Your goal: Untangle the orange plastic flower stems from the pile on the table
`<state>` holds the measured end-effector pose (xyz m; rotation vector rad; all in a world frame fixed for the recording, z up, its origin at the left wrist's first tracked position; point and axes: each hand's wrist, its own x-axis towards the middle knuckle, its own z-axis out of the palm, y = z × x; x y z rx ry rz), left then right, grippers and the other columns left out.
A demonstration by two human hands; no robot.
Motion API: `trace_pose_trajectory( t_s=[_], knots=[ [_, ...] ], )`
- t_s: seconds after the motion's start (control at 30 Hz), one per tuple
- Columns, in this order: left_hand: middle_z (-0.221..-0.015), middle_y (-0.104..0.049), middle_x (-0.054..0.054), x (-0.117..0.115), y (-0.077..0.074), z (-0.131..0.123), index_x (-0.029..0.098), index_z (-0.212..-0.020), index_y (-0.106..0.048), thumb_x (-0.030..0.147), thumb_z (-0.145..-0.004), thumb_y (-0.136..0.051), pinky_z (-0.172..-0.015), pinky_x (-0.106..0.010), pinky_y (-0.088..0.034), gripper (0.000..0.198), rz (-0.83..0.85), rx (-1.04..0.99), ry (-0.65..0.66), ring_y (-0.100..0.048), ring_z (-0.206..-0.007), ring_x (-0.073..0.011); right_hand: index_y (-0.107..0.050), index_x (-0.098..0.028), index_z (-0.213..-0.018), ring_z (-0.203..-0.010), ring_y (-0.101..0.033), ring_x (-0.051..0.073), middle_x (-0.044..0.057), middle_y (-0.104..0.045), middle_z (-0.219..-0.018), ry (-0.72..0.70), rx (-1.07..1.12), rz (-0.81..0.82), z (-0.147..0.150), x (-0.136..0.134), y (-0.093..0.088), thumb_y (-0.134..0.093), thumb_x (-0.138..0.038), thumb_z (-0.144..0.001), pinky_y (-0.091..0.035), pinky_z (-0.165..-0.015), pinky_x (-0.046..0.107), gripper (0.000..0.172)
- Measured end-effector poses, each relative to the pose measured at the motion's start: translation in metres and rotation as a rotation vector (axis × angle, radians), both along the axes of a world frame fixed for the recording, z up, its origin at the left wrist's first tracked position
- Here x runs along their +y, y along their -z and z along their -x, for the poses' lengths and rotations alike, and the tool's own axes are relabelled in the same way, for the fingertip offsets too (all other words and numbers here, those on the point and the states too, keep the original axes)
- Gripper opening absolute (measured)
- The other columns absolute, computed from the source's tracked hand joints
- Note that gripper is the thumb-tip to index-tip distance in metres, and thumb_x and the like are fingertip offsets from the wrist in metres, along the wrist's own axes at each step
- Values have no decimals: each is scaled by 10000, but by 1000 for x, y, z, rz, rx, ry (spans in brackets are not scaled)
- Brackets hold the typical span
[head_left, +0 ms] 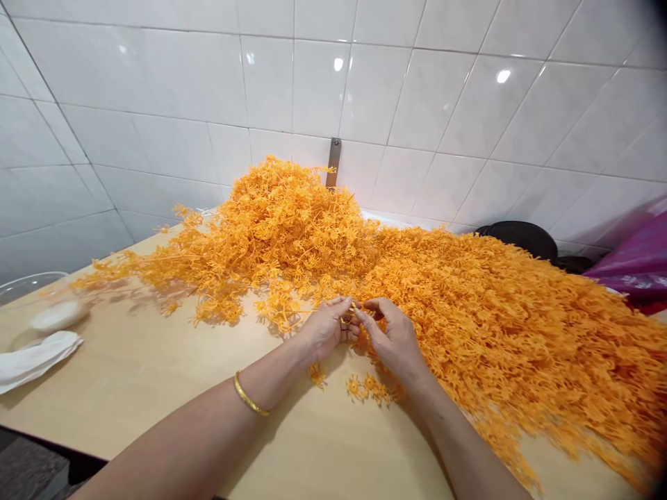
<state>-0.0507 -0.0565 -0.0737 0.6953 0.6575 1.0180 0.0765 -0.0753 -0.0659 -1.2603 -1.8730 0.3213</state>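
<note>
My left hand and my right hand meet above the table, their fingertips almost touching. Pinched between them is a small orange plastic flower piece, mostly covered by the fingers. A gold bangle circles my left wrist. On the tabletop just below the hands lie a few loose orange flower pieces. Close behind the fingers rises a tall heap of orange plastic flower sprays. To the right spreads a wide, dense pile of similar orange pieces, reaching past my right forearm.
White tiled wall closes off the back, with a metal strip against it. At left are a folded white cloth and a white oval item. Black round objects and purple fabric sit behind the right pile.
</note>
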Motion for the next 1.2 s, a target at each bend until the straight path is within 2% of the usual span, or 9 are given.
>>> trace_pose_trajectory(
  t_s=[0.23,0.4,0.63,0.77,0.83,0.93,1.0,1.1,1.2],
  knots=[
    [-526,-519,-2,0,3,-1,142,-671,-496,217,-696,-580,-461,-197,-365,115,-112,57,-74,-471,-430,-75,-427,-191,-607,-556,-417,130,7,-484,-599,113,-203,19,4,-3,6,-394,-341,-814,-281,-519,247,258],
    [-445,-440,34,0,-1,-4,141,-548,-463,163,-654,-581,-398,-167,-282,160,-159,173,-197,-368,-376,-38,-393,-180,-567,-506,-367,101,-20,-438,-533,-29,-222,-30,7,-7,-2,-391,-244,-808,-244,-510,235,249],
    [-403,-384,56,-4,-14,-17,154,-509,-404,161,-634,-563,-372,-175,-228,202,-164,116,-208,-322,-348,-35,-419,-168,-552,-490,-357,82,-38,-375,-504,-183,-25,-73,4,-13,-15,-413,-239,-814,-263,-515,220,271],
    [-376,-331,78,14,-24,2,166,-512,-355,118,-654,-513,-364,-171,-179,218,-94,147,-401,-270,-316,-25,-313,-185,-532,-457,-302,79,-44,-286,-505,-207,145,-96,3,-28,-26,-392,-262,-820,-248,-461,218,309],
    [-371,-328,82,20,-30,16,170,-522,-344,119,-660,-508,-365,-170,-163,221,-90,162,-471,-253,-308,-23,-349,-188,-564,-459,-320,85,-39,-309,-516,-94,174,-169,-4,-28,-29,-394,-273,-815,-261,-458,221,269],
    [-373,-381,64,11,-32,25,168,-536,-391,160,-649,-552,-363,-180,-185,198,-133,187,-353,-297,-312,-38,-470,-190,-719,-552,-429,126,2,-464,-629,267,62,-253,-21,-11,-23,-438,-280,-779,-326,-521,249,112],
    [-375,-403,54,-1,-24,20,166,-539,-421,209,-636,-590,-362,-190,-211,200,-101,215,-196,-323,-315,-49,-502,-184,-868,-754,-490,200,66,-528,-803,368,-77,-278,-30,3,-17,-425,-260,-765,-370,-648,311,150],
    [-373,-408,51,-18,-7,7,167,-550,-450,232,-627,-617,-358,-200,-220,195,-17,298,-90,-321,-315,-53,-532,-175,-857,-904,-463,246,105,-531,-897,345,-191,-352,-30,11,-10,-399,-285,-785,-347,-789,387,187],
    [-386,-414,44,-25,4,0,153,-545,-470,222,-625,-640,-357,-204,-235,200,-41,396,-67,-328,-326,-54,-549,-184,-814,-868,-488,209,80,-554,-873,99,-125,-311,-13,-1,-13,-410,-323,-809,-371,-793,356,197]
  ],
)
